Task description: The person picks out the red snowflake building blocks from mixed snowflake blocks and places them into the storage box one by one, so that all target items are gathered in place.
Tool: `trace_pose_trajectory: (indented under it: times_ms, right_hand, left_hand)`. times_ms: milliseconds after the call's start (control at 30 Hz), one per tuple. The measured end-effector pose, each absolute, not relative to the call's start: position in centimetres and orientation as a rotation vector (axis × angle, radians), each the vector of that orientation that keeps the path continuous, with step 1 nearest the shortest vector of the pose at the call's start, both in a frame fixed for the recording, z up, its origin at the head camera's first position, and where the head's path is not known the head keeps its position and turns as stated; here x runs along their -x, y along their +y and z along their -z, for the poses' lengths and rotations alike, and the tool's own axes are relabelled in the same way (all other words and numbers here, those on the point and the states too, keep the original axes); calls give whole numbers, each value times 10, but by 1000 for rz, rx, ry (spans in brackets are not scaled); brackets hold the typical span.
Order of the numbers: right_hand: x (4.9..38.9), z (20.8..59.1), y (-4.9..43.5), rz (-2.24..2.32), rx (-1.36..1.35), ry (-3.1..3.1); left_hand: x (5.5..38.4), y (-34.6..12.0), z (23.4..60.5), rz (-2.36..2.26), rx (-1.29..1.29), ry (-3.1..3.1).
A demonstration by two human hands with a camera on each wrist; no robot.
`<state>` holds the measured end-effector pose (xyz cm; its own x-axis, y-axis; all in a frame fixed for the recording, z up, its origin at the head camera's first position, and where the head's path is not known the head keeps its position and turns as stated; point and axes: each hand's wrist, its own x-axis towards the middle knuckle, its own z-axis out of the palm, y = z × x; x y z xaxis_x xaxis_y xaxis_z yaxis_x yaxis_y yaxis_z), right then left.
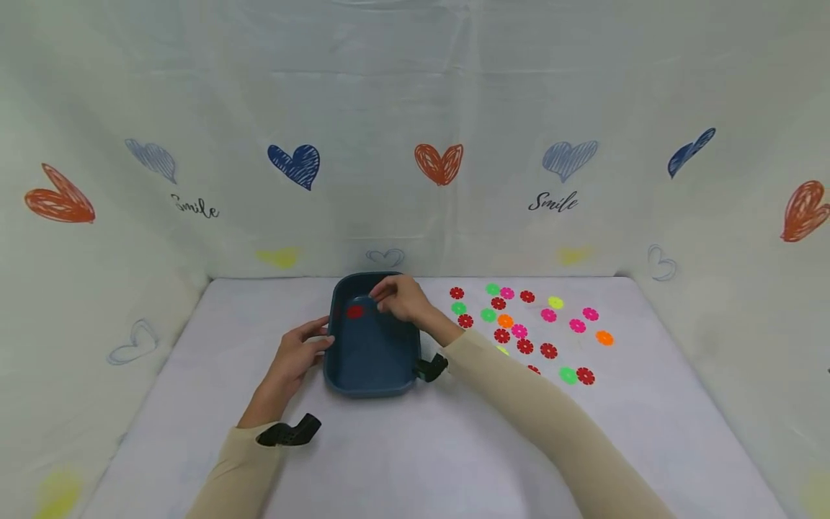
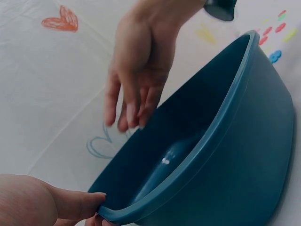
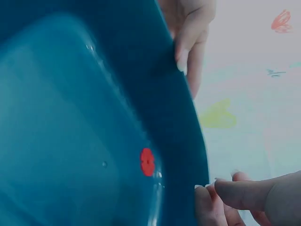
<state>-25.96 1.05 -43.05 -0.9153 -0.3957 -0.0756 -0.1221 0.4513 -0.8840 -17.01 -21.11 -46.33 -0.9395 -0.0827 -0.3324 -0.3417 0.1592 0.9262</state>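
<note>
A deep blue plastic basin [image 1: 372, 360] stands on the white table. My left hand [image 1: 300, 353] grips its left rim, the thumb over the edge and the fingers outside, as the left wrist view [image 2: 70, 205] also shows. Above the far part of the basin hangs my right hand [image 1: 402, 297], its fingers loosely bent and pointing down, with nothing seen between them. One red flower-shaped piece [image 3: 147, 162] lies on the basin's floor near the wall; the head view shows this red piece [image 1: 354, 312] left of my right fingers.
Right of the basin, several flower-shaped pieces lie scattered: red [image 1: 548, 351], green [image 1: 568, 375], pink [image 1: 577, 326], orange [image 1: 604, 338] and yellow [image 1: 555, 303]. The right forearm hides part of that area. A blue piece [image 2: 275, 56] shows beyond the basin. A white heart-printed curtain [image 1: 382, 108] borders the table.
</note>
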Motion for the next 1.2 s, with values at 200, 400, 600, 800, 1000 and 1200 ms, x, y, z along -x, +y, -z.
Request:
trace_pose_trajectory:
  times_ms: [200, 400, 600, 800, 1000, 1200]
  right_hand:
    - [246, 425, 26, 1444, 452, 2440]
    - [233, 424, 44, 1525, 412, 2399]
    - [218, 424, 65, 1616, 344, 2343]
    - [205, 430, 90, 1633, 303, 2359]
    - [195, 435, 116, 1629, 241, 2373]
    - [188, 442, 142, 1605, 191, 2402]
  left_hand:
    - [169, -216, 464, -1866, 425, 2219]
    - [168, -217, 463, -1837, 432, 2236]
    - [168, -216, 461, -1815, 429, 2237]
    - [169, -216, 462, -1819, 415, 2225]
    - [169, -214, 462, -1805, 402, 2235]
    - [170, -210, 461, -1815, 406, 2227]
